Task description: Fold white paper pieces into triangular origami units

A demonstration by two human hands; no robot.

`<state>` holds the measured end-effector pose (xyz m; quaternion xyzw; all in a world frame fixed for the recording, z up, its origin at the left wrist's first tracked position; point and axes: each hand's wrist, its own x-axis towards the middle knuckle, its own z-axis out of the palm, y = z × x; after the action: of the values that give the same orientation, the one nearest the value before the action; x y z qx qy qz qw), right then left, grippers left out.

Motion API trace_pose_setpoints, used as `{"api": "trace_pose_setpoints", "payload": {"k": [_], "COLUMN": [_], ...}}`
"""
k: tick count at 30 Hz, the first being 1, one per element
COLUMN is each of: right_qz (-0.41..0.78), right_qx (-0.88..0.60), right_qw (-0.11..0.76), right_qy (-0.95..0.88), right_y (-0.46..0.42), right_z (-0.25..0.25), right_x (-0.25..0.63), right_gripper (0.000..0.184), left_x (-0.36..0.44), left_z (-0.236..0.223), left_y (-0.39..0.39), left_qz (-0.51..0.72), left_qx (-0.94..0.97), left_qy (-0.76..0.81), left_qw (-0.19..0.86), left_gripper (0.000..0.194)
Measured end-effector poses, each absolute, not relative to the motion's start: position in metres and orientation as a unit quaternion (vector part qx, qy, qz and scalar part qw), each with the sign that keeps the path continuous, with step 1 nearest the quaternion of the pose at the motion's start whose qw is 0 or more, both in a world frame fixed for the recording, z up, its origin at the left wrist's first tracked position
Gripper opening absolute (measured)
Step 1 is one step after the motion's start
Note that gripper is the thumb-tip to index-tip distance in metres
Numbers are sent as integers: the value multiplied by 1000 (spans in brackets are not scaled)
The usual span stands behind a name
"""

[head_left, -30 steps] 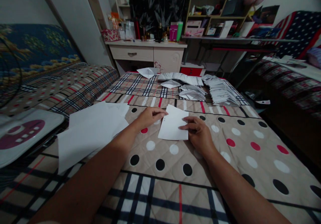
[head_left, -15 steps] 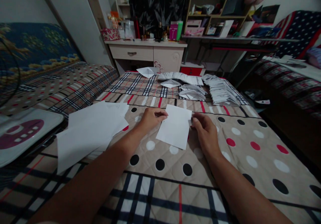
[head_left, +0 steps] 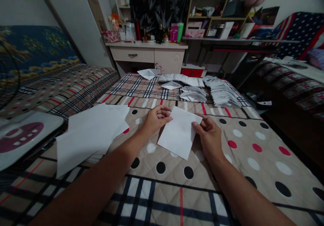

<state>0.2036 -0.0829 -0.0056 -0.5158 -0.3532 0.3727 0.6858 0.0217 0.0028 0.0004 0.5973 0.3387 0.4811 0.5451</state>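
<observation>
A small white sheet of paper [head_left: 178,133], which looks folded, is tilted up from the bedspread in front of me. My right hand [head_left: 209,131] pinches its right edge, thumb on top and fingers behind. At the left edge is my left hand [head_left: 157,118], its thumb tip against the paper and its fingers curled near the upper corner. To the left lies a loose stack of larger white sheets [head_left: 88,128]. Farther back are folded paper pieces [head_left: 193,93] and a long row of stacked folded papers [head_left: 222,91].
A patterned quilted bedspread [head_left: 162,192] lies under everything. On the left edge sits a white and purple appliance [head_left: 22,135]. Beyond the bed stand a white dresser [head_left: 144,54] and a shelf desk [head_left: 227,38] holding many small items.
The small sheet has been lifted and tilted, its near edge now closer to me. My right hand has closed on its right edge, and the left thumb has shifted slightly right.
</observation>
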Motion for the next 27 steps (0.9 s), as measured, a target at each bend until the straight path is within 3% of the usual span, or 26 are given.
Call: {"api": "trace_pose_setpoints", "payload": {"k": [9,27], "right_qz": [354,372], "right_qx": [-523,-514], "right_qw": [679,665], "right_qy": [-374,-395], "right_y": [-83,-85], "right_z": [-7,-5], "right_x": [204,201], "right_gripper": [34,34], "left_x": [22,26], "left_z": [-1,6], "left_y": [4,-4], "left_qz": [527,534], "left_qx": [648,569], "left_qy": [307,402], "left_qw": [456,480], "left_gripper": [13,22]}}
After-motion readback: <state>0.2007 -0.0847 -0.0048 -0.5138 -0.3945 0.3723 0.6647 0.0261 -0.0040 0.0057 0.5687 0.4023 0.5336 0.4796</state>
